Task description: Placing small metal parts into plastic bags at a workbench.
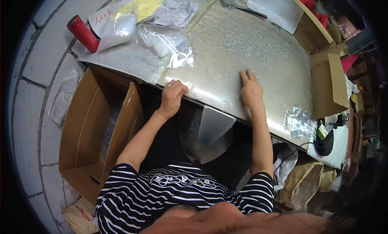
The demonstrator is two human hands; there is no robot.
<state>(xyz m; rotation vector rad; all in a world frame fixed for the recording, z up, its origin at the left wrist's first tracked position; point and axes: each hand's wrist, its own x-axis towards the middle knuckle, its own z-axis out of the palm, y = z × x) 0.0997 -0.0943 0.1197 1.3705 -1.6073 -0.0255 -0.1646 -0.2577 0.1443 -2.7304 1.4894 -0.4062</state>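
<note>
Many short, thin, shiny pieces [258, 42] lie scattered over the metal tabletop [230, 82], thickest toward its far side. My right hand [252, 93] rests palm down on the metal, its fingers stretched out and their tips at a few of these pieces. A small cluster of the same pieces [227, 104] lies left of that wrist. At the table's front edge, my left hand [173, 98] is closed, its fingers curled in; whatever they may hold is too small or hidden. Below the edge, a translucent sheet [216, 125] hangs between the two forearms.
An open cardboard box [83, 133] stands at the left, more shiny pieces inside. Clear plastic bags [165, 44] and a red flask [83, 34] sit at the far left. Cardboard [329, 86] walls the right side, near crumpled clear film [300, 121]. A dark-handled tool [252, 13] lies at the back.
</note>
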